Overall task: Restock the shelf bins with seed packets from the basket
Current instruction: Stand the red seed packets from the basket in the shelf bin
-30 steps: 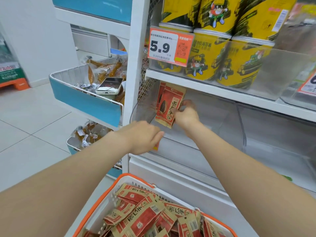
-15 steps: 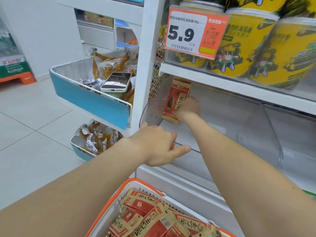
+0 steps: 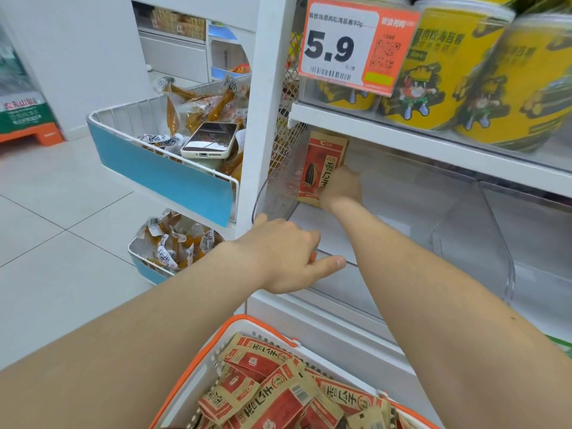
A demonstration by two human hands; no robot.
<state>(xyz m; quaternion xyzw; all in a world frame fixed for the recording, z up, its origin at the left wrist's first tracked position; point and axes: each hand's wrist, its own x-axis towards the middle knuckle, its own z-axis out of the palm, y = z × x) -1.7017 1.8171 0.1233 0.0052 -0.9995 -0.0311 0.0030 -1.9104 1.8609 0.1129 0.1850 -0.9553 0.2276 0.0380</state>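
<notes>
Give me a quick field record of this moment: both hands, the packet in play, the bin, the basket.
left hand: rests on the front edge of the clear bin; grip hidden
right hand: holds the seed packet deep inside the bin
seed packet: upright, at the bin's left side
clear bin: only that one packet visible in it
basket: orange rim, below the arms, piled with spare packets
</notes>
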